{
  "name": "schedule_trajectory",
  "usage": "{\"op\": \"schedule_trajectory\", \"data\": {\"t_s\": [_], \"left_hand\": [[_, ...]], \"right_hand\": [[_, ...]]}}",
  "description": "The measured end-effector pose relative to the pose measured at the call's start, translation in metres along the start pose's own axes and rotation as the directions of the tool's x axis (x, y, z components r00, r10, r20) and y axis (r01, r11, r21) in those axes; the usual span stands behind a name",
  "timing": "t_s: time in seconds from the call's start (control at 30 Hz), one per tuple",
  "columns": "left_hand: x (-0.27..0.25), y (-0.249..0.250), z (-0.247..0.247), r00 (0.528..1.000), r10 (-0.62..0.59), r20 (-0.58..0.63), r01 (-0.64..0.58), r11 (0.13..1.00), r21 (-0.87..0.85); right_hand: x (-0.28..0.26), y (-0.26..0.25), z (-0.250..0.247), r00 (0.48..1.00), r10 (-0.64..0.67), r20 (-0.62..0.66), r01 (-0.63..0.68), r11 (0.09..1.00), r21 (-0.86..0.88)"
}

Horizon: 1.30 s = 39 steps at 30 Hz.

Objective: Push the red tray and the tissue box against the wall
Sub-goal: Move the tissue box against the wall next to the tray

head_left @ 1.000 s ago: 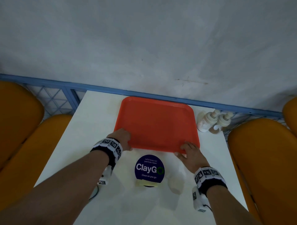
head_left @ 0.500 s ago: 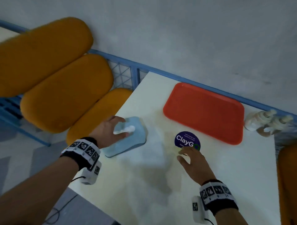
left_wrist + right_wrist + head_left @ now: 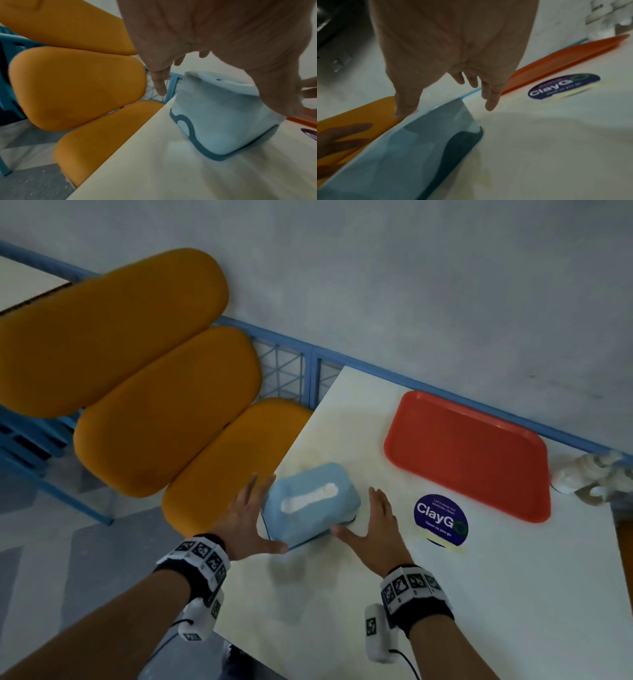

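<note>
right hand [image 3: 371,530] has come off the sticker to the tissue box [image 3: 310,505]. red tray [image 3: 469,455] at 2 o'clock against wall. box long axis runs 8 to 2 o'clock, near table's left edge. left hand [image 3: 248,520] and right flank it, fingers straight, thumbs touching.

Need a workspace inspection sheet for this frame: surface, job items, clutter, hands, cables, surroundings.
Surface: pale white table, ClayGo round sticker on it.
Job's things: flat red plastic tray lies at the wall-side edge; light blue tissue box stands near the table's left edge, away from the wall.
Clutter: white pump bottles beside the tray, blurred.
Hands: left hand and right hand flank the box, fingers straight.
Cables: thin black lead from the right wrist camera.
Surroundings: orange padded seats, blue metal rail, grey wall.
</note>
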<state>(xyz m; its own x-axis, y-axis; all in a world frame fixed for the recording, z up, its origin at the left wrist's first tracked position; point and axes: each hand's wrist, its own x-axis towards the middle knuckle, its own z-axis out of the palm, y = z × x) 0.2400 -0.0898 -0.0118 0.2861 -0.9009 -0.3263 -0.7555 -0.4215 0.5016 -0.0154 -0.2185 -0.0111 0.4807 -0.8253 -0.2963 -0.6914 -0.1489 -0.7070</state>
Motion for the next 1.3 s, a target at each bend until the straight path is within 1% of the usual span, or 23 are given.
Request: {"op": "schedule_trajectory", "data": {"t_s": [0.07, 0.17, 0.2, 0.27, 0.33, 0.43, 0.53, 0.6, 0.77, 0.87, 0.97, 1.17, 1.3], "left_hand": [[0.006, -0.001, 0.002, 0.999, 0.028, 0.042, -0.027, 0.999, -0.019], [0.015, -0.003, 0.011, 0.994, 0.089, 0.068, -0.083, 0.992, -0.090], [0.018, -0.004, 0.014, 0.993, 0.107, 0.044, -0.100, 0.985, -0.138], [0.019, -0.005, 0.018, 0.989, 0.146, -0.029, -0.149, 0.967, -0.207], [0.022, -0.007, 0.017, 0.980, 0.182, -0.078, -0.193, 0.964, -0.183], [0.030, -0.007, 0.004, 0.971, 0.221, -0.094, -0.232, 0.962, -0.141], [0.052, -0.002, -0.013, 0.962, 0.246, -0.119, -0.252, 0.967, -0.038], [0.076, 0.004, -0.021, 0.966, 0.234, -0.108, -0.238, 0.971, -0.018], [0.153, 0.025, -0.041, 0.975, 0.207, -0.085, -0.217, 0.967, -0.134], [0.199, 0.043, -0.055, 0.969, 0.229, -0.088, -0.242, 0.956, -0.166], [0.240, 0.061, -0.063, 0.970, 0.230, -0.071, -0.239, 0.955, -0.172], [0.309, 0.076, -0.057, 0.973, 0.226, -0.048, -0.231, 0.951, -0.203], [0.332, 0.070, -0.050, 0.976, 0.215, -0.025, -0.216, 0.956, -0.200]], "right_hand": [[0.004, -0.009, 0.017, 0.997, 0.068, -0.025, -0.065, 0.993, 0.101], [0.011, -0.015, 0.035, 0.994, 0.110, -0.017, -0.100, 0.949, 0.300], [0.013, -0.015, 0.039, 0.994, 0.107, -0.005, -0.098, 0.930, 0.353], [0.014, -0.016, 0.045, 0.996, 0.089, -0.023, -0.073, 0.914, 0.400], [0.015, -0.017, 0.047, 0.994, 0.099, -0.054, -0.069, 0.911, 0.406], [0.019, -0.024, 0.044, 0.990, 0.127, -0.060, -0.092, 0.909, 0.406], [0.038, -0.032, 0.034, 0.988, 0.131, -0.080, -0.086, 0.905, 0.417], [0.057, -0.037, 0.022, 0.987, 0.131, -0.093, -0.082, 0.907, 0.412], [0.122, -0.049, -0.021, 0.988, 0.096, -0.119, -0.040, 0.914, 0.404], [0.163, -0.050, -0.046, 0.988, 0.085, -0.128, -0.027, 0.917, 0.399], [0.202, -0.041, -0.065, 0.985, 0.094, -0.146, -0.033, 0.927, 0.373], [0.263, -0.021, -0.085, 0.979, 0.125, -0.161, -0.056, 0.924, 0.379], [0.282, -0.014, -0.085, 0.984, 0.114, -0.135, -0.051, 0.914, 0.402]]}}
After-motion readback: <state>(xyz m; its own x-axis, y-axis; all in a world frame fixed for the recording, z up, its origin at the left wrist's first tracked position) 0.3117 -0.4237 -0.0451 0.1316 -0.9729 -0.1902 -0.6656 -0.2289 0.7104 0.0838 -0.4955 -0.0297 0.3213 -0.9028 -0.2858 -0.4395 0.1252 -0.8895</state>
